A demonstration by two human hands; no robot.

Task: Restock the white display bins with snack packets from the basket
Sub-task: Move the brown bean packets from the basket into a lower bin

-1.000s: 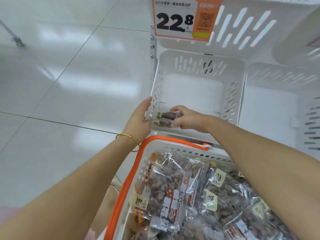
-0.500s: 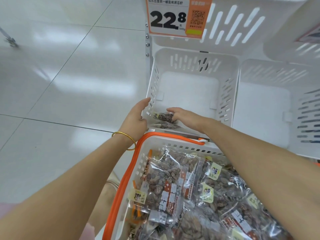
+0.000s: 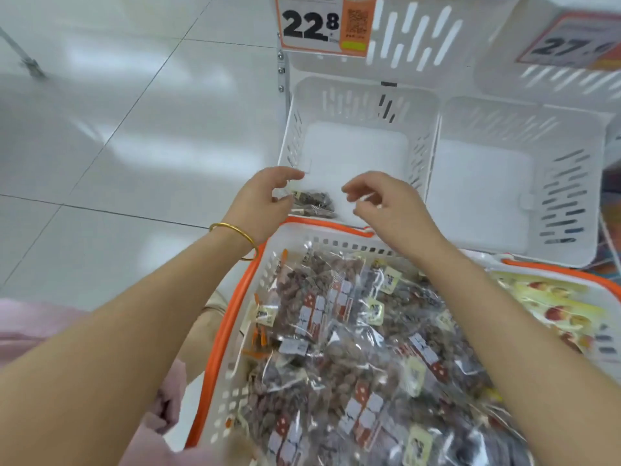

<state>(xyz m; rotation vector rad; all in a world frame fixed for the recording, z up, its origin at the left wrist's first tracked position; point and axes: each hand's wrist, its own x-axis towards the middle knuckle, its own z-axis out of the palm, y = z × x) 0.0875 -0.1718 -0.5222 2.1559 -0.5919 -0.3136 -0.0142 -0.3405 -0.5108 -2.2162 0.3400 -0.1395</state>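
Note:
A white slotted display bin [image 3: 356, 105] stands ahead, with two clear snack packets [image 3: 314, 204] of dark brown pieces lying in its near left corner. My left hand [image 3: 265, 200], with a gold bangle on the wrist, hovers at the bin's near left edge beside the packets, fingers loosely curled and holding nothing. Just to the right of the packets, my right hand [image 3: 386, 206] hangs over the bin's near edge, fingers relaxed and empty. Below both hands sits the white basket with an orange rim [image 3: 225, 317], full of several clear snack packets [image 3: 353, 334].
A second white bin [image 3: 524, 129] stands to the right. Upper bins carry price tags, 22.8 [image 3: 322, 23] and a blurred one [image 3: 571, 45]. A second basket with yellow fruit packets [image 3: 554, 311] sits at the right. Shiny tiled floor [image 3: 117, 129] spreads on the left.
My right hand has let go of the packet and drawn back to the right; the packets now lie in the bin. My left hand has come off the bin's edge.

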